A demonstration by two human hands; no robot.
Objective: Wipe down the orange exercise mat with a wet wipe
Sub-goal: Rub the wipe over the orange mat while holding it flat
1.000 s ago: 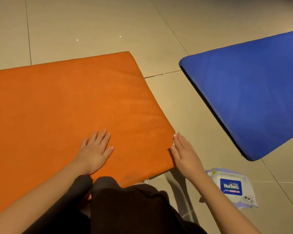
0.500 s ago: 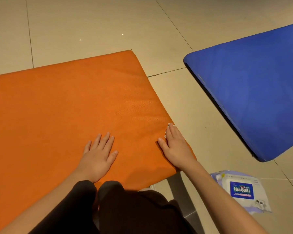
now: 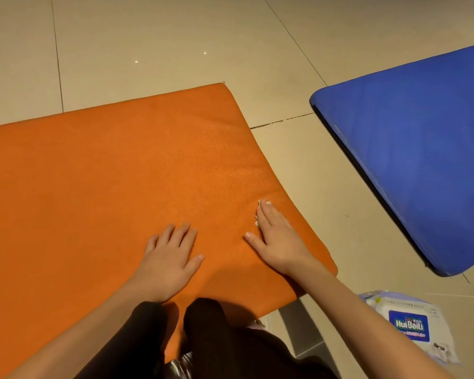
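Observation:
The orange exercise mat lies flat on the tiled floor and fills the left and middle of the view. My left hand rests flat on it near its front edge, fingers straight. My right hand presses flat on the mat near its right edge, over a white wet wipe. Only small white bits of the wipe show at my fingertips and beside my index finger; the rest is hidden under the palm.
A blue mat lies on the floor to the right, with a strip of beige tile between the two mats. A white wet wipe pack with a blue label lies at the lower right. My knees in dark trousers touch the orange mat's front edge.
My right hand slid with the wipe from the mat's right corner edge leftward and forward onto the mat surface. My left hand stayed flat in place.

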